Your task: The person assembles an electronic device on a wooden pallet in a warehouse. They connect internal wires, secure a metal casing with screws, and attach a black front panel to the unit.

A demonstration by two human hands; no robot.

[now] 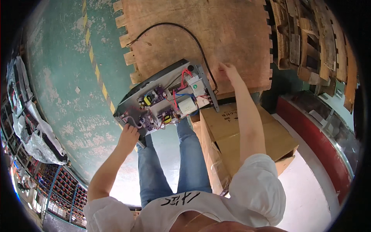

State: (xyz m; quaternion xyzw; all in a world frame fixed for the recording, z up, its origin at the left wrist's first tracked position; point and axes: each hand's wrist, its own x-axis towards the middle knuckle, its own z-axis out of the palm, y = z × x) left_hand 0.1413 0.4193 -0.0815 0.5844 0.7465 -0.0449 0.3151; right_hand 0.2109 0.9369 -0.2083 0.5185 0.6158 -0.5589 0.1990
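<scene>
An open grey metal chassis full of electronics sits tilted in front of my legs, at the near edge of a wooden board. My left hand grips its near left corner, fingers over the edge. Inside are small circuit boards with yellow parts, red and blue wires, a white cylinder and a silver block. A black cable runs from the right end and curves back over the board. My right hand hovers beyond that end, fingertips drawn together; anything between them is too small to make out.
Under the cable lies the large wooden board, with notched sides. A cardboard box stands beside my right leg. Wooden pallets are stacked at the far right, above a red-sided ledge. Plastic-wrapped goods stand at the left.
</scene>
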